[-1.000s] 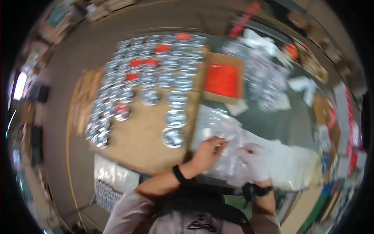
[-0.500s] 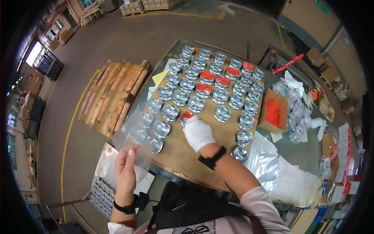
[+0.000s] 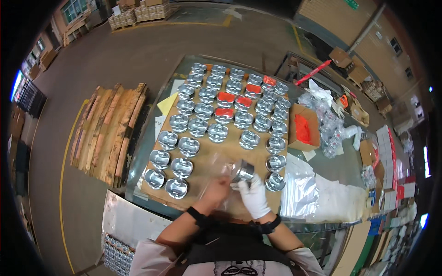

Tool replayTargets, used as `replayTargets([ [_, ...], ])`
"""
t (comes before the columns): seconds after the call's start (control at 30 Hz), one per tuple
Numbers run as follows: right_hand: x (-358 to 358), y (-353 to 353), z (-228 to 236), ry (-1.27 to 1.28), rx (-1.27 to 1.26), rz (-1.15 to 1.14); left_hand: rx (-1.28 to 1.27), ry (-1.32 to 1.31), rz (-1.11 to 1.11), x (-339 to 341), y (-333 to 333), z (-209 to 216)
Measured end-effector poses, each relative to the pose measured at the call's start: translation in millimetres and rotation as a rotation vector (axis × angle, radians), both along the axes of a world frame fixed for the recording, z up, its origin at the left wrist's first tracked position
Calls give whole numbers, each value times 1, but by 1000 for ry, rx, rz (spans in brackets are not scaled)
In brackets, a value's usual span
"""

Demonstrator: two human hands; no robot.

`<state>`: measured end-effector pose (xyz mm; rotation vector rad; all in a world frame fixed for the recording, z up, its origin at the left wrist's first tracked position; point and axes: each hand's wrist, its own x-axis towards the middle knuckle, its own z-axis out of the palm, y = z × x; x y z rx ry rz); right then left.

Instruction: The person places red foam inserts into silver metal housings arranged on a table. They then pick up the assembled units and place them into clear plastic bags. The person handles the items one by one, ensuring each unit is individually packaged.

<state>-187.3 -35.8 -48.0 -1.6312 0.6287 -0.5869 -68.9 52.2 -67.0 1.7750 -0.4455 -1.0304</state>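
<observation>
My right hand, in a white glove, grips a shiny metal piston above the front of the brown board. Close beside it, my bare left hand is closed on a clear plastic bag, whose film lies against the piston's left side. Motion blurs the left fingers somewhat. Rows of similar pistons stand on the board beyond and to both sides of my hands. Several have red pieces on top.
Right of the board stand a cardboard box with red pieces inside, crumpled clear plastic and a stack of flat clear bags. A yellow sheet lies at the left edge. Wooden pallets stand on the floor at left.
My right hand has lifted a piston off the board and drawn it nearer. My left hand has brought the plastic bag rightward to it. The view has shifted.
</observation>
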Motion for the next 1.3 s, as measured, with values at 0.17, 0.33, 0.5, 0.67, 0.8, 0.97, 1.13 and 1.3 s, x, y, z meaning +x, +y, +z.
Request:
replayTargets([
  [0.17, -9, 26, 3, 602, -899, 178, -120, -446, -29, 9, 14, 50],
  [0.33, 23, 12, -12, 367, -89, -16, -481, -573, -242, -46, 31, 84],
  [0.5, 9, 15, 74, -13, 46, 255, -365, 268, 111, -1, 42, 82],
  [0.67, -2, 10, 106, 460, -958, -2, -486, -11, 59, 27, 47, 61],
  [0.8, -5, -15, 14, 191, 808, 37, -6, -1060, -466, -8, 41, 71],
  [0.97, -14, 8, 76, -254, 781, -105, 162, -998, -403, -2, 43, 21],
  [1.13, -31, -2, 74, 467, -1014, 548, 68, -910, -185, -4, 31, 10],
  [1.3, 9, -14, 44, 677, -1362, 694, -16, -774, 11, -18, 44, 31],
])
